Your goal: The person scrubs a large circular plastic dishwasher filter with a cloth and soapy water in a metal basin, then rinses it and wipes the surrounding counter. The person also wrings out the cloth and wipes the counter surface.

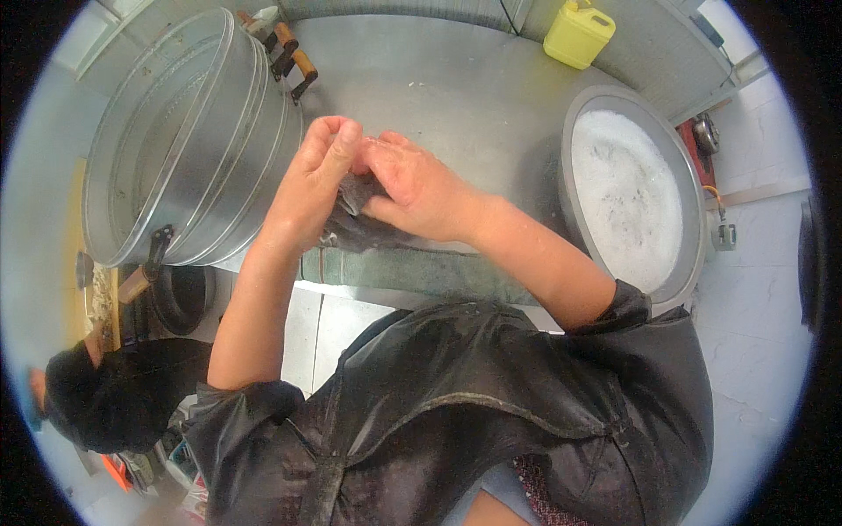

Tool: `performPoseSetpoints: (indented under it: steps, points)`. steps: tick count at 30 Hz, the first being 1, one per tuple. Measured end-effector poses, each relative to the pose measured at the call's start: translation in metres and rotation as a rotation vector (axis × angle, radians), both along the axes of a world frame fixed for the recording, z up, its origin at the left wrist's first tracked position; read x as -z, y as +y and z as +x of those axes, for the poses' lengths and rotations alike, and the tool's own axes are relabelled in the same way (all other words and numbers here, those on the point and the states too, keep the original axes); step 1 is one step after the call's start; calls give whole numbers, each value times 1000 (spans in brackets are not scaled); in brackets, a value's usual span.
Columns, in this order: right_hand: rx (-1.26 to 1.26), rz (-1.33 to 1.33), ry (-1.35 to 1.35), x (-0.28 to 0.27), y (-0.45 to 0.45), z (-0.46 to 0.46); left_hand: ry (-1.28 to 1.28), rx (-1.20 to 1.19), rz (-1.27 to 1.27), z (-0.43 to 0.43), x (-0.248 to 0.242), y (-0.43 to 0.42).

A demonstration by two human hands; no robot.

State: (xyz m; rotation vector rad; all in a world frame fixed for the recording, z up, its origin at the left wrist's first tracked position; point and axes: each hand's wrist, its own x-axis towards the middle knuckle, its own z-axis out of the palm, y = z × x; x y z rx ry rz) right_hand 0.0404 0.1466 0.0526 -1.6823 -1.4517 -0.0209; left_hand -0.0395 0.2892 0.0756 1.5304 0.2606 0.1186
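Note:
My left hand (319, 167) and my right hand (418, 184) meet over the front of a metal worktop (454, 92). Bunched between them is a dark grey, wet-looking cloth (358, 191), gripped from both sides; my fingers hide much of it. My left thumb points up, pressed against the curled fingers. The right fingers bend over towards the left hand, with that thumb lower down against the cloth. More dark material (368, 231) lies below my hands at the worktop's front; whether it belongs to the same cloth I cannot tell.
Large nested metal pans (217, 158) with wooden handles (296, 56) lean at left. A metal basin (572, 191) of white suds (625, 197) stands at right, a yellow jug (579, 36) behind. Green material (408, 273) covers the front edge. Another person (125, 394) is at lower left.

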Motion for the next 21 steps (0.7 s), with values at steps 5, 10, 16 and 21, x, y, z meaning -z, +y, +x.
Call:
performPoseSetpoints:
  steps: [5, 10, 16, 21]
  points:
    - [116, -26, 400, 4, -11, 16, 83, 197, 563, -13, 31, 30]
    - [128, 77, 485, 3, -3, 44, -58, -15, 604, -28, 33, 64]
    - [-99, 185, 324, -9, 14, 70, -82, -229, 933, -64, -9, 72]
    - [1, -277, 316, 63, -19, 47, 250, 235, 802, -87, 64, 62]
